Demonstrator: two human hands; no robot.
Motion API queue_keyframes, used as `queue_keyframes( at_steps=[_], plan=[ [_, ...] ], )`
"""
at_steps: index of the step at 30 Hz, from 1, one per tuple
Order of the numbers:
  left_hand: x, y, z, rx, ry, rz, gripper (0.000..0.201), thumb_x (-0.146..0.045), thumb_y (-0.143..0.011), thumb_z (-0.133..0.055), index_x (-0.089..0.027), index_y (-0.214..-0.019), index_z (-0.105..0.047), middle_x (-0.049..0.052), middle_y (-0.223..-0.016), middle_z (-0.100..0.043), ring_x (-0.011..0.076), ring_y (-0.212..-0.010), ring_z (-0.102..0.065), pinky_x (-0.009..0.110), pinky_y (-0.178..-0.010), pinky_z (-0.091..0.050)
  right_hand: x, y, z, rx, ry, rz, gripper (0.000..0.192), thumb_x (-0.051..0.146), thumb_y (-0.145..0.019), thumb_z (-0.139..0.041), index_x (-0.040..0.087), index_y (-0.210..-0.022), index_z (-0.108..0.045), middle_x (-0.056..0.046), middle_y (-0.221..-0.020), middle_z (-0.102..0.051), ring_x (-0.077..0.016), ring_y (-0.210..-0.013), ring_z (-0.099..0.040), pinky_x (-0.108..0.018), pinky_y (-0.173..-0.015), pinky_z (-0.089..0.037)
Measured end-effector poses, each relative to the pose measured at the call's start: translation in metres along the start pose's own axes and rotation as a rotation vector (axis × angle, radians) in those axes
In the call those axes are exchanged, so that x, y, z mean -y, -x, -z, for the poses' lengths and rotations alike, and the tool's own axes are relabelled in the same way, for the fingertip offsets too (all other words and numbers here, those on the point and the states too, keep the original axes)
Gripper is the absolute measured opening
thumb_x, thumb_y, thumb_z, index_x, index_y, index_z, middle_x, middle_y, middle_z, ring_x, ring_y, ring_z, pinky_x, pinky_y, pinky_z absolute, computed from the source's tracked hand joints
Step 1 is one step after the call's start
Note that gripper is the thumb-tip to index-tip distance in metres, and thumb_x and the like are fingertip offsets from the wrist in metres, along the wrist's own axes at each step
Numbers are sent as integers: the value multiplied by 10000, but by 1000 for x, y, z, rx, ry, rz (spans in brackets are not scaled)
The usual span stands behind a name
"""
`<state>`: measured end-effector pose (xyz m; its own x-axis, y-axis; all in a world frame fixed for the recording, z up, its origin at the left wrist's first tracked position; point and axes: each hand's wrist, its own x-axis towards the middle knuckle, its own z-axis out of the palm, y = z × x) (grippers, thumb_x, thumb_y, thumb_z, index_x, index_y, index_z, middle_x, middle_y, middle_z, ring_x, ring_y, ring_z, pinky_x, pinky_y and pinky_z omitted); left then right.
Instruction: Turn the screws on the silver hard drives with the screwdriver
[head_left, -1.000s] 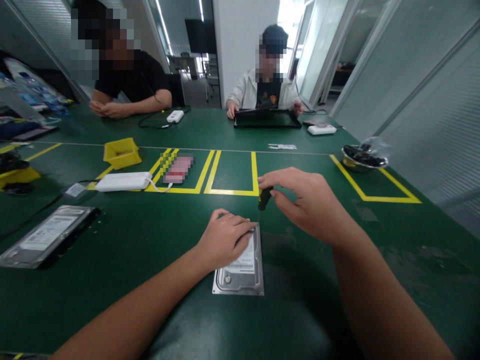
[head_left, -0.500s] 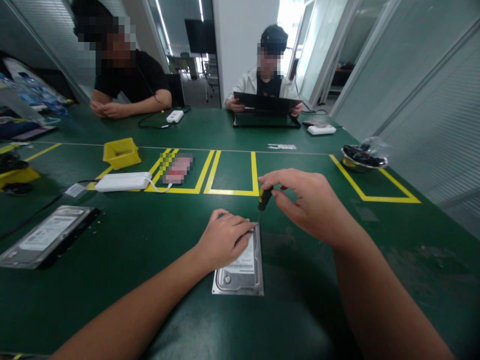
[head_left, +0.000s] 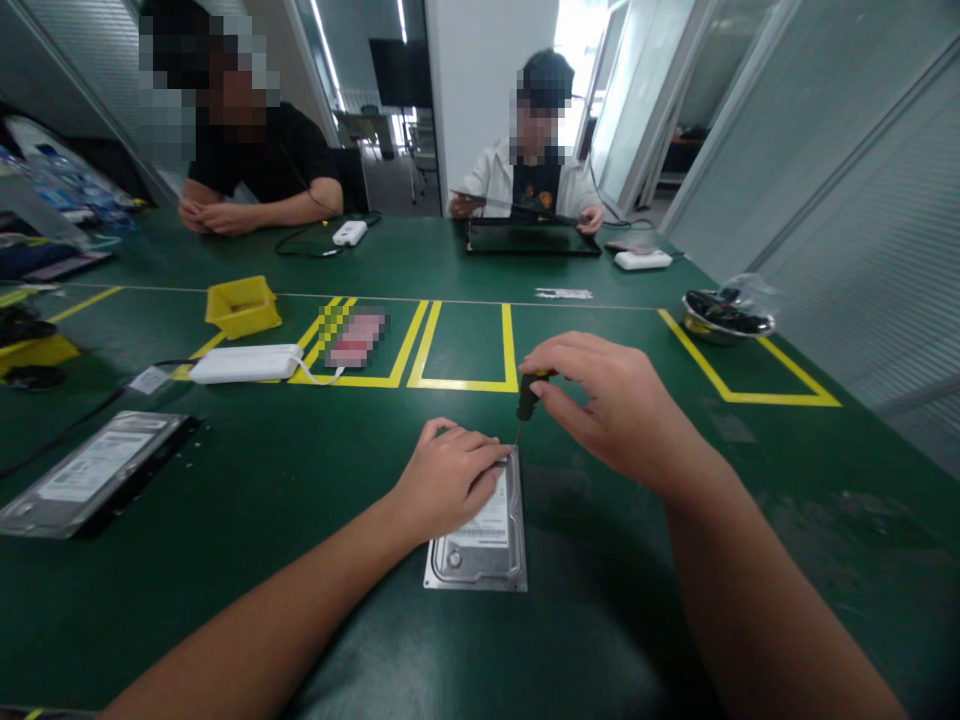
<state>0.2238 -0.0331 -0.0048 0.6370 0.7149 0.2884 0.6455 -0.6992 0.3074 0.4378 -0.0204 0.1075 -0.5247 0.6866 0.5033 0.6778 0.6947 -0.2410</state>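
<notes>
A silver hard drive (head_left: pixel 484 547) lies flat on the green table (head_left: pixel 300 480) in front of me. My left hand (head_left: pixel 448 478) presses down on its far half, fingers curled over the top edge. My right hand (head_left: pixel 611 405) pinches the dark handle of a small screwdriver (head_left: pixel 526 398) between thumb and fingertips. The screwdriver stands nearly upright, its thin tip down at the drive's far right corner, next to my left fingertips.
A second hard drive (head_left: pixel 90 472) lies at the left, with a white box (head_left: pixel 244 362) and yellow bin (head_left: pixel 243 304) beyond it. A metal bowl (head_left: pixel 726 318) sits at the right. Two people sit across the table; one handles a black panel (head_left: pixel 531 238).
My right fingers have shifted slightly on the screwdriver handle; my left hand and the drive stay put. The person opposite lifted a black panel, then lowered it toward flat.
</notes>
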Motion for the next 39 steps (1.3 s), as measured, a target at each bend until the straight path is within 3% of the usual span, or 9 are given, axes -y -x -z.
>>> queue_keyframes(
  at_steps=[10,39],
  plan=[
    [0,0,1,7,-4,7,316,-275,-962,-489,-294,-1230,-654,24,-1160,-721,234,-1025,-647,463,-954,-318,1,-1,1,20,11,-13,73,192,-910,-612,184,-960,-665,-59,-963,-656,-187,-880,-617,-307,-785,-473],
    [-1,-1,0,-6,-6,5,299,-273,-959,-490,-282,-1202,-662,29,-1157,-722,239,-1036,-643,471,-957,-318,3,0,0,64,23,-42,132,210,-902,-623,167,-1025,-641,-56,-955,-654,-181,-838,-602,-295,-762,-450]
  ],
)
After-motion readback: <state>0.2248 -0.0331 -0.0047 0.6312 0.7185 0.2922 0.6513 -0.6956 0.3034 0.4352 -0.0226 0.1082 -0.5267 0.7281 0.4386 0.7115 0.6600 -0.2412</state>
